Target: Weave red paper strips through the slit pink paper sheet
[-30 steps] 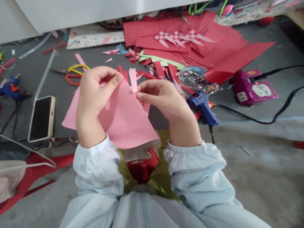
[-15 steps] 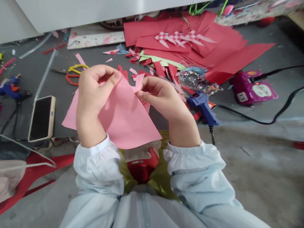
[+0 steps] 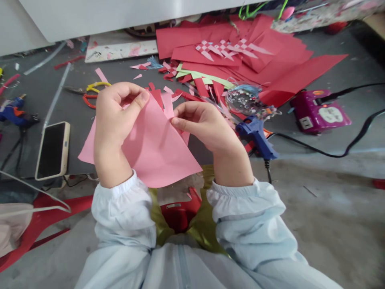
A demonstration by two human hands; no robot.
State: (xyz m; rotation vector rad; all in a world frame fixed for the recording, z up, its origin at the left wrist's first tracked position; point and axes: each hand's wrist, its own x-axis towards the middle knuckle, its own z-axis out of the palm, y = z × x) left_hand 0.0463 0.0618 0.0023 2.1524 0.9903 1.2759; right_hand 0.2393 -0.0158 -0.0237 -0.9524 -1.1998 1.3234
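A sheet of pink paper (image 3: pixel 159 148) is held up over the table's front edge, its lower edge hanging in front of my lap. My left hand (image 3: pixel 117 112) pinches the sheet's top between thumb and fingers. At the sheet's right edge my right hand (image 3: pixel 201 124) is closed in a pinch on a narrow pink paper strip (image 3: pixel 167 105), which sticks up from its fingertips. Whether the strip is still joined to the sheet I cannot tell. Scissors (image 3: pixel 89 100) with yellow and orange handles lie behind my left hand, partly covered by it.
Red paper sheets (image 3: pixel 288 68) are heaped at the back, with pink-and-red woven paper fish (image 3: pixel 222 47) on top. A blue glue gun (image 3: pixel 257 136) lies right of my right hand, near a purple box (image 3: pixel 320 111) with cables. A phone (image 3: pixel 52 150) lies at the left.
My left hand has shifted slightly left with the sheet. The pink strip at my right fingertips has swung to the left and stands more upright.
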